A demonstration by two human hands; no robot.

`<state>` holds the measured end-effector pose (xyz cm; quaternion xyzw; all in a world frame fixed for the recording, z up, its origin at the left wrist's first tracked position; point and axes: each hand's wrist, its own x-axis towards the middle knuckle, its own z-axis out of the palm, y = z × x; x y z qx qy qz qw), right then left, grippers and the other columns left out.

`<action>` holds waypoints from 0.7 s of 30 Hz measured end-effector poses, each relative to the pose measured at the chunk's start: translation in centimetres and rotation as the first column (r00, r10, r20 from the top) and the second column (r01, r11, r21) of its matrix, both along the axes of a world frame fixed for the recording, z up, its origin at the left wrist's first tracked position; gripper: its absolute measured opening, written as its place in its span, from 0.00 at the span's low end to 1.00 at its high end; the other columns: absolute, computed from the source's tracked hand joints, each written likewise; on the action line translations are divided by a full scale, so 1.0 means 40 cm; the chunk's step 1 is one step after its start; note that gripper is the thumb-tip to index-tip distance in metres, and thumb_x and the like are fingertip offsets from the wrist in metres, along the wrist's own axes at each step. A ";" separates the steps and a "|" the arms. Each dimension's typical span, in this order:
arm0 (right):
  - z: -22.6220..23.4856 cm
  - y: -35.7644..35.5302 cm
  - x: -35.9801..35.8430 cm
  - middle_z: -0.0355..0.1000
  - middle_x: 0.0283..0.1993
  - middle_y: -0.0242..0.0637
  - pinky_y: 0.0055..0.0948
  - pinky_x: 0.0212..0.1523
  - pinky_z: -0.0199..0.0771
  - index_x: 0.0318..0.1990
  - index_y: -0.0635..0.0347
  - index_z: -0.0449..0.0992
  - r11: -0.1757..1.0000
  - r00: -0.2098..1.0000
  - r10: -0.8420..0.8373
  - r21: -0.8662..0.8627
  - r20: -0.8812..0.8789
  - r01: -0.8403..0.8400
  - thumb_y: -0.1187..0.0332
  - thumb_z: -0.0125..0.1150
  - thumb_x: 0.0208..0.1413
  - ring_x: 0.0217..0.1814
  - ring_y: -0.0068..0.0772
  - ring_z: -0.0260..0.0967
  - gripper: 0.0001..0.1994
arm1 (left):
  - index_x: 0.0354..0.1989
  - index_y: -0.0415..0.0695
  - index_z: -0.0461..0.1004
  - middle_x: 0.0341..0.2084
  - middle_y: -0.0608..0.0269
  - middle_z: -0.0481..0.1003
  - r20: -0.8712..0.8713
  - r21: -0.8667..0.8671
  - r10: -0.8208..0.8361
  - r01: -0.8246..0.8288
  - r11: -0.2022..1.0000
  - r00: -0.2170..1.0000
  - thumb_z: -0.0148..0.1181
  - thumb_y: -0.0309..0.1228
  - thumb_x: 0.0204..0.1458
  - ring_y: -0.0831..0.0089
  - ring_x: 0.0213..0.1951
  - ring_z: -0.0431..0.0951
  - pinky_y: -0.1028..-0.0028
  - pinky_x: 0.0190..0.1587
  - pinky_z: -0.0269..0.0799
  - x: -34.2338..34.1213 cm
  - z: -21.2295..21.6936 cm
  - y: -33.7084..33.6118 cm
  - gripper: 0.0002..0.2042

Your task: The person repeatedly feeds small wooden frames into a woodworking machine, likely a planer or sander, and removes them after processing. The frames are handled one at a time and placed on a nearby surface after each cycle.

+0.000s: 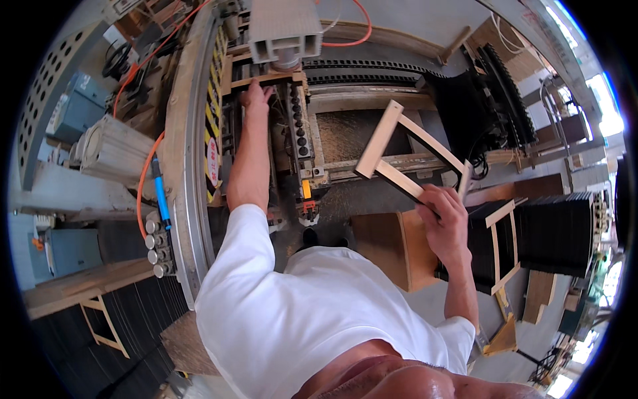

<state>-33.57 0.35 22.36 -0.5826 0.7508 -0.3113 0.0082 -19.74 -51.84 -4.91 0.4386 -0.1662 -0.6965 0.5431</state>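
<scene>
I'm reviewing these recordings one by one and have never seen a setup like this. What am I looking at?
This single round-edged picture comes from a fisheye camera on a person's head, looking down, so straight edges bend. There is no robot: the two bare hands are the person's own. The right hand holds a light wooden frame. The left hand reaches into a machine, by a wooden bar; whether it grips it is unclear. Stacked dark pieces stand to the right.

pale tan and black frame (379,139), yellow-and-black striped strip (214,106), orange hose (141,183), white shirt (332,299)
</scene>
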 end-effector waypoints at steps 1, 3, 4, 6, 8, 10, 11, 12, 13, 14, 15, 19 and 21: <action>-0.010 -0.044 0.000 0.76 0.38 0.37 0.35 0.43 0.73 0.33 0.60 0.75 0.998 0.998 0.058 -0.007 -0.001 -0.058 0.79 0.64 0.43 0.42 0.43 0.72 0.09 | 0.66 0.31 0.43 0.45 0.46 0.70 0.002 0.013 0.010 -0.010 1.000 1.000 0.59 0.30 0.56 0.57 0.38 0.78 0.62 0.36 0.84 0.025 -0.003 0.032 0.36; -0.043 -0.132 -0.002 0.75 0.36 0.36 0.37 0.42 0.72 0.33 0.59 0.75 0.993 0.993 0.118 0.005 -0.005 -0.118 0.78 0.64 0.43 0.41 0.43 0.71 0.08 | 0.56 0.31 0.59 0.42 0.48 0.72 -0.005 0.018 -0.035 0.035 0.999 0.999 0.60 0.32 0.56 0.58 0.38 0.78 0.63 0.34 0.83 0.026 0.022 0.164 0.25; -0.063 -0.182 -0.003 0.75 0.35 0.36 0.37 0.42 0.72 0.33 0.59 0.74 0.986 0.986 0.169 0.004 -0.003 -0.169 0.77 0.64 0.44 0.41 0.43 0.71 0.08 | 0.50 0.32 0.63 0.41 0.49 0.72 -0.004 0.018 -0.007 0.007 1.000 1.000 0.61 0.33 0.56 0.58 0.38 0.78 0.63 0.35 0.83 0.048 0.032 0.230 0.20; -0.115 -0.286 -0.007 0.74 0.33 0.36 0.40 0.43 0.70 0.34 0.58 0.73 0.956 0.954 0.292 0.028 -0.073 -0.291 0.74 0.62 0.46 0.40 0.45 0.69 0.07 | 0.44 0.34 0.66 0.39 0.51 0.72 -0.029 0.014 -0.015 0.016 1.000 0.999 0.60 0.33 0.56 0.59 0.38 0.78 0.63 0.38 0.82 0.084 0.035 0.359 0.15; -0.186 -0.391 0.000 0.75 0.34 0.37 0.41 0.44 0.69 0.35 0.57 0.74 0.914 0.911 0.404 -0.010 -0.083 -0.406 0.73 0.62 0.46 0.41 0.46 0.69 0.07 | 0.44 0.36 0.66 0.38 0.53 0.73 -0.114 -0.015 -0.066 0.064 0.998 0.991 0.57 0.33 0.58 0.60 0.38 0.78 0.62 0.42 0.80 0.118 0.043 0.471 0.13; -0.243 -0.493 0.030 0.75 0.34 0.37 0.41 0.46 0.68 0.35 0.57 0.75 0.876 0.874 0.480 0.002 -0.077 -0.482 0.71 0.62 0.46 0.42 0.46 0.69 0.07 | 0.45 0.41 0.67 0.41 0.57 0.74 -0.199 -0.079 -0.155 0.141 0.987 0.968 0.55 0.29 0.58 0.64 0.40 0.78 0.61 0.46 0.77 0.159 0.043 0.564 0.09; -0.286 -0.538 0.045 0.75 0.35 0.37 0.41 0.47 0.68 0.35 0.57 0.75 0.860 0.859 0.505 -0.038 -0.078 -0.509 0.71 0.62 0.46 0.43 0.46 0.69 0.07 | 0.45 0.44 0.68 0.43 0.60 0.74 -0.231 -0.069 -0.181 0.169 0.983 0.956 0.54 0.26 0.57 0.65 0.44 0.77 0.61 0.51 0.73 0.168 0.055 0.599 0.08; -0.322 -0.584 0.057 0.75 0.35 0.37 0.41 0.47 0.68 0.35 0.57 0.74 0.834 0.832 0.548 -0.019 -0.085 -0.552 0.71 0.63 0.46 0.43 0.46 0.69 0.08 | 0.46 0.43 0.69 0.44 0.60 0.73 -0.256 -0.116 -0.220 0.195 0.974 0.941 0.54 0.26 0.57 0.64 0.47 0.74 0.59 0.55 0.69 0.177 0.067 0.621 0.09; -0.352 -0.614 0.075 0.75 0.35 0.37 0.41 0.47 0.68 0.36 0.57 0.73 0.800 0.796 0.598 0.002 -0.089 -0.601 0.70 0.63 0.46 0.44 0.45 0.70 0.09 | 0.47 0.43 0.69 0.46 0.59 0.73 -0.276 -0.162 -0.249 0.211 0.964 0.928 0.54 0.26 0.57 0.63 0.51 0.72 0.58 0.59 0.64 0.190 0.073 0.641 0.11; -0.364 -0.624 0.092 0.75 0.35 0.38 0.41 0.47 0.68 0.36 0.57 0.72 0.788 0.783 0.614 0.019 -0.102 -0.616 0.70 0.63 0.46 0.43 0.45 0.70 0.09 | 0.47 0.43 0.69 0.46 0.60 0.73 -0.315 -0.181 -0.249 0.199 0.963 0.916 0.55 0.27 0.56 0.63 0.51 0.72 0.58 0.59 0.64 0.196 0.078 0.647 0.10; -0.375 -0.631 0.103 0.75 0.35 0.38 0.40 0.47 0.68 0.36 0.57 0.72 0.779 0.772 0.625 0.035 -0.116 -0.626 0.70 0.63 0.46 0.43 0.45 0.70 0.09 | 0.47 0.43 0.70 0.46 0.60 0.73 -0.353 -0.201 -0.254 0.192 0.961 0.901 0.55 0.27 0.56 0.64 0.51 0.71 0.58 0.60 0.63 0.196 0.083 0.652 0.10; -0.391 -0.655 0.123 0.75 0.35 0.39 0.40 0.47 0.67 0.35 0.56 0.69 0.778 0.772 0.628 0.115 -0.100 -0.618 0.68 0.65 0.47 0.43 0.44 0.71 0.11 | 0.48 0.44 0.69 0.47 0.61 0.73 -0.461 -0.248 -0.213 0.105 0.963 0.861 0.57 0.31 0.56 0.64 0.52 0.70 0.58 0.61 0.60 0.193 0.055 0.632 0.13; -0.396 -0.663 0.122 0.74 0.32 0.40 0.41 0.45 0.68 0.34 0.56 0.69 0.783 0.777 0.622 0.099 -0.097 -0.615 0.69 0.65 0.45 0.42 0.45 0.71 0.11 | 0.51 0.44 0.67 0.47 0.60 0.72 -0.447 -0.193 -0.144 0.062 0.979 0.883 0.55 0.32 0.59 0.64 0.53 0.70 0.58 0.60 0.63 0.176 0.040 0.627 0.13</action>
